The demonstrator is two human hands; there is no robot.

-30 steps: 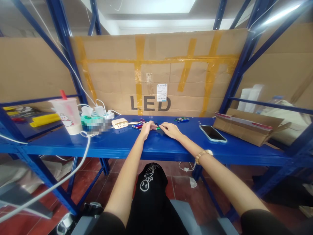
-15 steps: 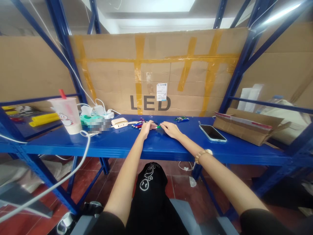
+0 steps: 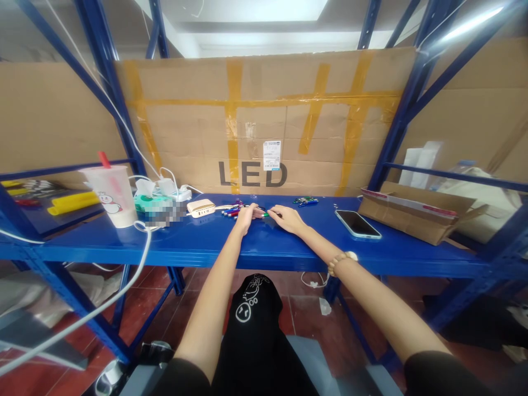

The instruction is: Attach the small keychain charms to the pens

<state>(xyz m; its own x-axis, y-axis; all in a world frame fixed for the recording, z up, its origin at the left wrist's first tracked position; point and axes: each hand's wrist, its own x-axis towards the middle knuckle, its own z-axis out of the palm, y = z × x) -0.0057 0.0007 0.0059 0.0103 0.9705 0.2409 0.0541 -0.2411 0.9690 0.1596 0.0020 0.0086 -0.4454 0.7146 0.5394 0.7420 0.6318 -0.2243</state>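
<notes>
My left hand and my right hand rest on the blue shelf top, close together. Between their fingertips lies a slim, shiny green piece, with a dark bit at the right fingers. Both hands are closed on it in a pinch; its exact kind is too small to tell. Beside and partly behind my left hand is a pile of small shiny pieces in red, blue and purple. Another small heap of green and blue pieces sits farther back, to the right of my hands.
To the right are a phone and an open cardboard box. At left stand a cup with a red straw, a cream power bank and a green tissue pack. A white cable hangs over the front edge. A large cardboard sheet closes the back.
My right fingers have shifted slightly around the green piece, and a dark bit now shows at them. My left hand stays almost still. The view has moved very little.
</notes>
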